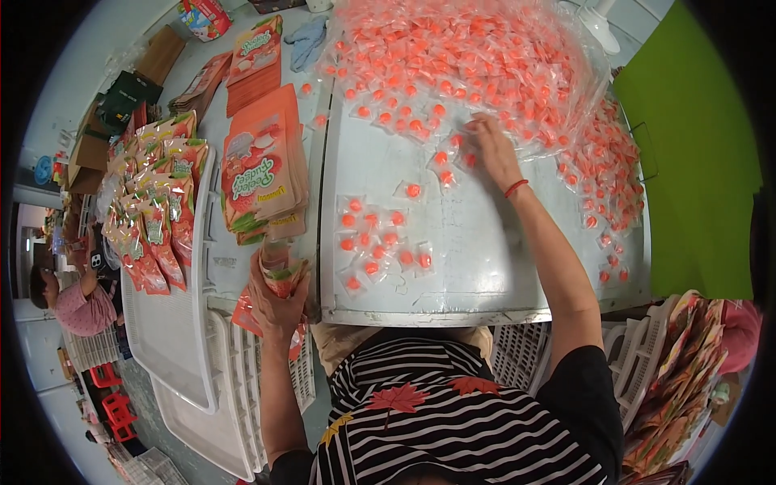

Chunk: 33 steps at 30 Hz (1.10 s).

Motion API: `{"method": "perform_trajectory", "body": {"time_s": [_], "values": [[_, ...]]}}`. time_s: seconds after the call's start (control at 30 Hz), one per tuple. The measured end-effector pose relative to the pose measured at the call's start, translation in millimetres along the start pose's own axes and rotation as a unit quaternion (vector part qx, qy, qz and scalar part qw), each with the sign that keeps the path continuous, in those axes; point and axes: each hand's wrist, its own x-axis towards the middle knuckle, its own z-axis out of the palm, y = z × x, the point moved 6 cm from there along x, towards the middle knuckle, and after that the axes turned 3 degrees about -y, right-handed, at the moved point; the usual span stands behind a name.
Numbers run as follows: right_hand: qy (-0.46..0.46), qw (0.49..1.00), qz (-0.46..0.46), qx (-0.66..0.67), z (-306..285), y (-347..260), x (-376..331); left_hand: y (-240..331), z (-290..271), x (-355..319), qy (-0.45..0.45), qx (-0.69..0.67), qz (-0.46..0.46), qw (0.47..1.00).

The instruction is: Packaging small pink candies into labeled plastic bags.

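Note:
My left hand (280, 301) is closed round a red and green snack pouch (279, 271) at the table's left front edge, below a stack of flat printed pouches (260, 166). My right hand (493, 149) reaches across the metal tabletop, fingers stretched and slightly bent at the near edge of a big heap of small clear sachets (477, 56), each with a round orange-red candy. Its fingertips are near a few loose sachets (443, 166); any contact there is hard to make out. A group of several sachets (372, 241) lies nearer me, left of centre.
Filled pouches (162, 194) lie piled in a white plastic tray (174, 339) at the left. More flat pouches (257, 61) and a blue cloth (307, 42) are behind. A green panel (695, 162) borders the right side. Another person (81, 303) works at far left.

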Motion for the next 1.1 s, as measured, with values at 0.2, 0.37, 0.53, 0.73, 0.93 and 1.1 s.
{"method": "perform_trajectory", "body": {"time_s": [0.2,0.37,0.53,0.73,0.93,1.1], "values": [[-0.129,0.991,-0.022,-0.018,46,-31,-33,-3,-1,-2,-0.006,0.013,-0.004,1.0],[-0.09,0.99,-0.075,-0.075,59,-48,-11,-2,-3,-2,-0.01,0.01,-0.002,1.0],[-0.027,0.964,-0.209,-0.165,72,-45,19,2,2,3,-0.007,0.014,0.002,1.0],[-0.086,0.944,-0.257,-0.186,81,-49,3,-9,-1,-2,0.001,0.014,-0.01,1.0],[-0.151,0.943,-0.246,-0.165,72,-51,-47,-9,-3,-3,-0.011,0.018,-0.008,1.0],[-0.206,0.958,-0.188,-0.056,76,-72,-74,-12,-3,-6,0.021,0.016,-0.006,1.0]]}}
